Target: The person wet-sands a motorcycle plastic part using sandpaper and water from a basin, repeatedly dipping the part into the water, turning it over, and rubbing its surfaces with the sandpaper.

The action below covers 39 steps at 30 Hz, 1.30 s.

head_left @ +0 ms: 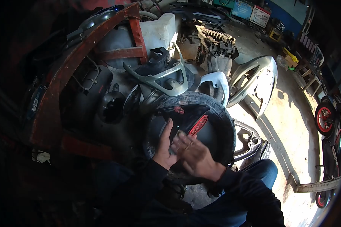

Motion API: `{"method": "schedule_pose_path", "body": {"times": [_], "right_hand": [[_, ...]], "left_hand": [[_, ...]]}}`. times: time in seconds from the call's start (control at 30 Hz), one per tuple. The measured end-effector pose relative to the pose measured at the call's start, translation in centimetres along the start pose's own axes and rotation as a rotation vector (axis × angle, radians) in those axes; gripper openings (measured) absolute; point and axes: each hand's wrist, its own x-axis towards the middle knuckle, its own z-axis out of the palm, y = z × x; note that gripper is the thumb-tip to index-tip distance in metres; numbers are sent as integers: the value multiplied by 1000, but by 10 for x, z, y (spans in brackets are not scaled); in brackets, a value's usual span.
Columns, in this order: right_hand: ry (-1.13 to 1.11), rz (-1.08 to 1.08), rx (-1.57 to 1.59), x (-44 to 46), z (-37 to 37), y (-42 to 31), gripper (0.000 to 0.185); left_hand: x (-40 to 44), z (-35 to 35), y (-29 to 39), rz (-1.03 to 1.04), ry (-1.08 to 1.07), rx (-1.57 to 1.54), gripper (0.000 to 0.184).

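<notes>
A glossy black motorcycle body panel (185, 115) with a red mesh insert (199, 125) is tilted over a round black basin (225, 128). My left hand (165, 149) grips the panel's near edge, its thumb pointing up along the side. My right hand (195, 156) lies across the panel just below the red mesh, fingers together and slightly blurred. Something small and pale shows at its fingertips, too unclear to name. The panel's lower part is hidden behind both hands.
Silver-green fairing parts (174, 81) and a large silver panel (259, 81) lie beyond the basin. A rusty red metal frame (60, 79) rises at the left. A shock absorber (218, 34) lies at the back, and a motorcycle wheel (324, 118) stands at the right.
</notes>
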Motion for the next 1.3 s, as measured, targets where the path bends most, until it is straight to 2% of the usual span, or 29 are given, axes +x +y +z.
{"method": "schedule_pose_path", "body": {"times": [0.07,0.1,0.13,0.2,0.23,0.27,0.3,0.33,0.4,0.43,0.5,0.53,0.57,0.67,0.77,0.8,0.83,0.87,0.9,0.93,0.97,1.0,1.03,1.07,1.13,1.23,1.27,1.3], "right_hand": [[146,133,-146,6,-1,37,48],[140,150,-182,4,2,39,49],[119,138,-123,2,7,17,50],[-20,18,-10,-8,11,-6,50],[-35,10,-12,-2,3,8,50],[59,99,-44,1,6,26,50],[76,136,-64,3,7,37,49],[93,177,-87,7,4,40,47],[14,90,51,1,7,-9,44],[24,50,68,-2,6,-5,44],[73,137,3,0,0,32,44],[111,206,-70,2,-3,47,44],[121,241,-59,-1,3,42,43],[-9,26,13,-10,4,2,50],[88,148,-82,-3,-1,37,54],[91,176,-88,-2,-1,38,55],[50,106,-36,-4,1,15,53],[6,37,18,-7,4,-9,52],[26,-16,-10,-6,3,-1,47],[49,33,-73,-1,2,11,44],[89,87,-86,5,-2,32,45],[127,141,-99,7,-4,46,46],[117,66,-147,7,-8,27,46],[92,46,-46,4,-1,1,45],[25,-26,30,-2,2,-1,45],[144,181,-89,11,-4,44,41],[145,178,-88,5,0,30,41],[83,101,-35,0,2,3,40]], "left_hand": [[0,0,-3,76,176,-69,62],[14,-15,-6,59,95,-249,67],[11,-11,-2,62,91,-248,67],[-1,-7,10,-114,-45,-33,63],[13,-27,20,-395,-473,-357,64],[16,-44,7,-390,-468,-353,64],[-7,1,-3,-45,-155,-115,66],[-5,3,0,-55,-87,-103,62],[-2,8,7,-77,48,-79,56],[-15,21,6,-39,168,60,52],[-11,16,-1,-6,148,49,56],[-2,14,-3,4,-4,-114,62],[-3,11,-5,1,-3,-115,62],[-31,39,4,158,80,188,86],[-24,18,-2,418,-11,562,93],[-25,34,5,198,17,288,85],[-26,50,11,0,101,-3,78],[3,8,10,-130,24,-97,73],[22,-24,3,-263,-374,-327,72],[23,-21,7,-447,-763,-463,73],[13,-17,-6,-188,-384,-173,73],[-13,18,-4,69,-3,115,73],[-12,26,-1,84,113,106,73],[-5,18,2,13,83,51,74],[-4,15,9,-90,-48,16,75],[-13,25,-5,117,55,116,77],[-6,14,-3,120,55,116,77],[-1,6,4,-31,9,13,70]]}}
